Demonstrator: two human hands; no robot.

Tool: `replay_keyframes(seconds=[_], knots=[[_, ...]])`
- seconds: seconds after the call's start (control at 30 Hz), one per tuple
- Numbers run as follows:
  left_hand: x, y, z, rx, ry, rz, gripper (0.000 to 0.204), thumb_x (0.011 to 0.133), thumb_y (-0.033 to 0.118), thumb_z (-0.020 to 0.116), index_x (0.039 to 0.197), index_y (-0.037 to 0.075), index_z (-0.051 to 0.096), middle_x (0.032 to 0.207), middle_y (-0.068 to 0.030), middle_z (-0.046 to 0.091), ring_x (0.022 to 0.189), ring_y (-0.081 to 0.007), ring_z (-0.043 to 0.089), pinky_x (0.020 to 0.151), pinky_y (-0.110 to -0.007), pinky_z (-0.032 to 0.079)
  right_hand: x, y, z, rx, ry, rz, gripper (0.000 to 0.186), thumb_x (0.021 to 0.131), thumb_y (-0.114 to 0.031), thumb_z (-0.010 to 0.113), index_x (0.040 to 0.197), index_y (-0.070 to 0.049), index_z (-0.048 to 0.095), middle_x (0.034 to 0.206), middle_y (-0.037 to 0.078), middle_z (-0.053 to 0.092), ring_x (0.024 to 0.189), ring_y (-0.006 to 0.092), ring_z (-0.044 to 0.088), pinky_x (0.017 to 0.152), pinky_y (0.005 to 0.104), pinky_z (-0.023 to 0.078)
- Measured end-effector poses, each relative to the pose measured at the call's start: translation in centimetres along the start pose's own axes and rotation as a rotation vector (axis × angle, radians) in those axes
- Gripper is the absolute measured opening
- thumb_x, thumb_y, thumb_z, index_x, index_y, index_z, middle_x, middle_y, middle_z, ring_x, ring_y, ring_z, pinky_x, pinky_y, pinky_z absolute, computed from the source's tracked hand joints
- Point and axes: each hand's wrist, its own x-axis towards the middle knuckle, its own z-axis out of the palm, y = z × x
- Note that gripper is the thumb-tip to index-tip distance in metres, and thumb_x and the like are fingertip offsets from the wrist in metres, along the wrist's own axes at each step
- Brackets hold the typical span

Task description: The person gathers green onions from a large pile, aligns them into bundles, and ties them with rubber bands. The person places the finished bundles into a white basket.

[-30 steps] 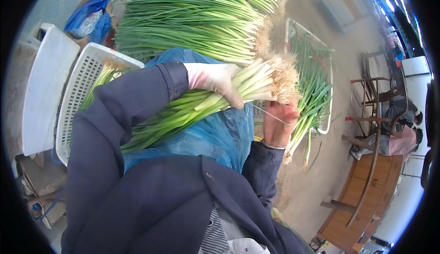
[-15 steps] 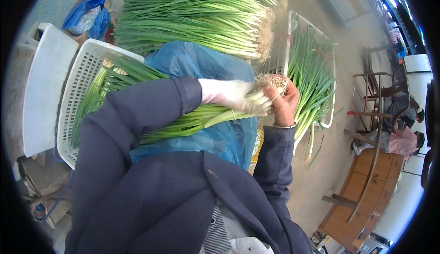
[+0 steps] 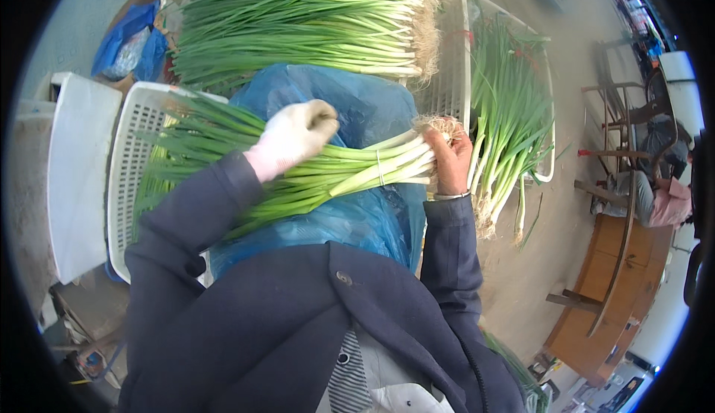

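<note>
One tied green-onion bundle (image 3: 357,173) lies across the blue plastic (image 3: 365,104), roots (image 3: 441,124) at its right edge. Right hand (image 3: 453,163) grips the root end, probably steadying it; gloved left hand (image 3: 294,136) curls above the stalks, grip contents unclear. Plastic likely shields the jacket (image 3: 261,316).

From the left of two head-worn fisheye cameras, the view faces down past a dark jacket (image 3: 261,331) to a bunch of green onions (image 3: 350,171) at close range; wooden furniture (image 3: 581,323), farther off at right, bends toward the rim, its detail hard to judge.
</note>
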Motion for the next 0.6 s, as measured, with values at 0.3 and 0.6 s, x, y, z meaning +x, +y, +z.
replay_keyframes(seconds=[0.3, 0.6], knots=[[-0.5, 4.8, 5.4, 0.636, -0.284, 0.405, 0.085, 0.074, 0.044, 0.077, 0.137, -0.001, 0.044, 0.100, -0.0182, 0.062, 0.091, -0.0341, 0.064, 0.082, -0.043, 0.050, -2.0, 0.9, -3.9, -0.516, 0.152, -0.222, 0.063, 0.091, -0.041, 0.068, 0.133, 0.004, 0.054, 0.124, 0.017, 0.060, 0.117, 0.0255, 0.056, 0.100, 0.0379, 0.045], [0.5, 3.8, 5.6, 0.576, -0.358, 0.378, 0.081, 0.079, 0.040, 0.076, 0.139, -0.001, 0.039, 0.107, -0.0223, 0.059, 0.097, -0.0397, 0.062, 0.087, -0.046, 0.050, -2.0, 2.2, -2.1, -0.640, 0.025, -0.331, 0.076, 0.073, -0.040, 0.084, 0.128, 0.004, 0.056, 0.122, 0.020, 0.060, 0.113, 0.0328, 0.057, 0.101, 0.0408, 0.043]])
